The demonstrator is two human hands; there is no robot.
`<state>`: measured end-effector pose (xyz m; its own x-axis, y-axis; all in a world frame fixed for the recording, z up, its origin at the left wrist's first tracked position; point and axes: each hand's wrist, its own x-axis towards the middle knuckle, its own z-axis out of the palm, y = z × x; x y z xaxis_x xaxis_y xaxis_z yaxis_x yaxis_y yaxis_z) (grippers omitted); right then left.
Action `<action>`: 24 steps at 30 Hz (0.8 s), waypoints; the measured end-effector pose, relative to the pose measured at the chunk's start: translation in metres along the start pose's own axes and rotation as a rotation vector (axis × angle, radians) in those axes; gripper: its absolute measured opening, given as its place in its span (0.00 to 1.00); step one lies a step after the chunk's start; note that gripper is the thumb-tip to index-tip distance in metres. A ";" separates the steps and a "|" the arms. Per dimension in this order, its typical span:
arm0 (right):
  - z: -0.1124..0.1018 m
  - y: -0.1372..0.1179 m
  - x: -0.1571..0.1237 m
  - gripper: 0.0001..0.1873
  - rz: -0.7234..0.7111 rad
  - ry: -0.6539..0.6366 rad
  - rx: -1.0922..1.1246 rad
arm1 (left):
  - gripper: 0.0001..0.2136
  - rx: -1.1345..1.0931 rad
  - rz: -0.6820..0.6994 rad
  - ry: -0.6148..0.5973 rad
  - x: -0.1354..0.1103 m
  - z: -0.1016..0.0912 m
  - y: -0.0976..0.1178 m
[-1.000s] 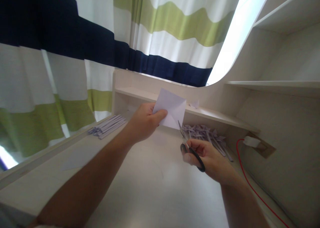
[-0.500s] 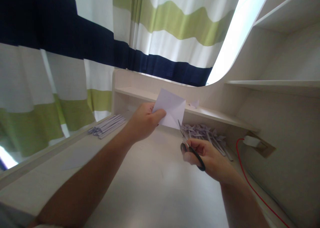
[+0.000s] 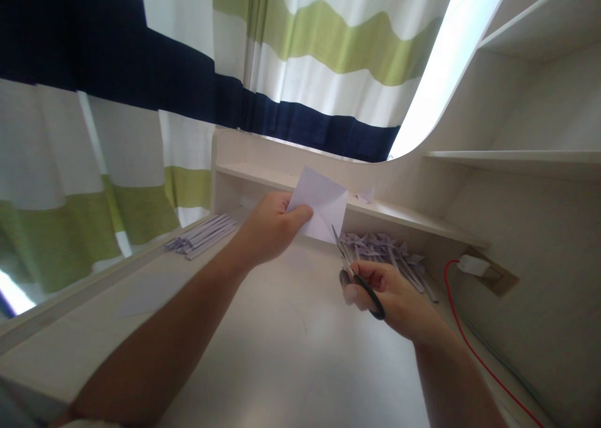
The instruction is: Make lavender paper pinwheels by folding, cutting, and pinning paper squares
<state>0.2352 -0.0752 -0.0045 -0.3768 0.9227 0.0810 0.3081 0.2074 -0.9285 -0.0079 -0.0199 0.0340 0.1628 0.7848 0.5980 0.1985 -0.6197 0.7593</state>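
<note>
On the far left, beyond my forearm's outer side, a loose sheet (image 3: 149, 295) lies flat on the pale surface (image 3: 282, 331), and behind it a bundle of thin paper sticks (image 3: 203, 235) rests at the edge. Next comes my left hand (image 3: 282, 221), pinching a square of paper (image 3: 328, 198) with the thumb across its near face, the other fingers mostly hidden behind. The square is held up in the air above the surface, a faint crease running in from its right corner. At its lower right edge are the tips of the scissors (image 3: 348, 268); I cannot tell whether they have bitten in. My right hand (image 3: 387, 293) is closed around their black handles, with folded paper pieces on sticks (image 3: 385, 249) lying behind it. To cut well here, I judge the blades should line up with a crease before I squeeze, while my left hand holds the paper taut, its thumb clear of the cutting line. Short, steady snips should stop short of the middle. Farthest right, a red cable (image 3: 462, 334) hangs well apart from the blades.
</note>
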 end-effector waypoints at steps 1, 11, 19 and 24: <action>0.000 0.000 0.000 0.18 0.000 0.001 -0.004 | 0.13 0.001 0.001 0.000 0.000 0.000 0.000; 0.002 -0.001 0.000 0.21 0.012 0.018 -0.008 | 0.14 0.030 -0.002 0.004 0.001 0.001 -0.003; 0.002 -0.001 -0.001 0.22 0.020 0.030 -0.012 | 0.14 0.042 -0.012 0.009 0.002 -0.001 -0.003; 0.002 -0.002 -0.001 0.22 0.007 0.039 -0.016 | 0.13 0.040 -0.012 -0.009 0.002 -0.001 -0.004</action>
<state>0.2331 -0.0767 -0.0036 -0.3407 0.9360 0.0887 0.3250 0.2058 -0.9230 -0.0094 -0.0163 0.0325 0.1685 0.7922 0.5865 0.2389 -0.6101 0.7554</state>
